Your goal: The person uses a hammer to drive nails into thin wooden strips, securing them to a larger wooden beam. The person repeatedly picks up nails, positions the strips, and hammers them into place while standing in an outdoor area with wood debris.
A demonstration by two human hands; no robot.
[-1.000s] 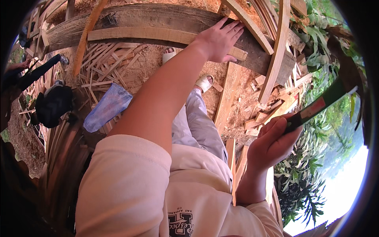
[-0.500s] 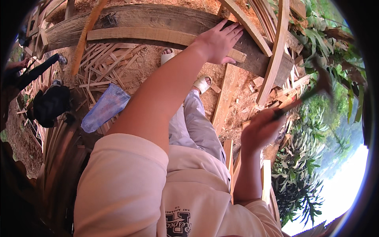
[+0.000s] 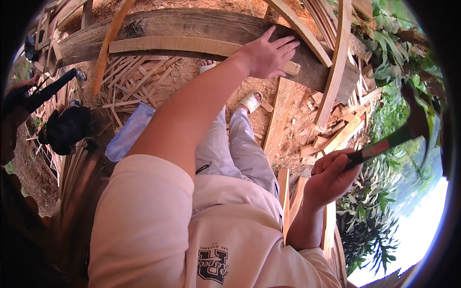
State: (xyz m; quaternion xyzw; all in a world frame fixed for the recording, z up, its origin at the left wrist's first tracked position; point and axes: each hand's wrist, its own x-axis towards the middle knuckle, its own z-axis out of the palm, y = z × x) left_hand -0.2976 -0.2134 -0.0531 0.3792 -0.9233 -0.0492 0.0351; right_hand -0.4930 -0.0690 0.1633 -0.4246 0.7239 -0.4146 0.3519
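My left hand (image 3: 270,54) lies with fingers spread across a pale wooden strip (image 3: 177,44), near its right end. The strip runs along a wide, dark weathered plank (image 3: 192,23); the fingertips reach onto the plank. Off to the right, my right hand (image 3: 332,178) is wrapped round the dark lower handle of a claw hammer (image 3: 384,146). The hammer is raised, its handle green farther up and its metal head pointing outward above the leaves. No nail can be made out by my left hand.
Upright pale boards (image 3: 334,72) lean across the plank's right end, and a rough board (image 3: 111,41) crosses its left. Scrap strips (image 3: 137,77) litter the sawdust-strewn ground. A bluish plastic bag (image 3: 130,130) lies left of my arm. A person (image 3: 38,98) is at the far left; leafy plants (image 3: 374,192) grow at right.
The hammer in my right hand has swung up and outward to the right, away from the plank. My left hand stays on the strip, its fingers slightly more spread.
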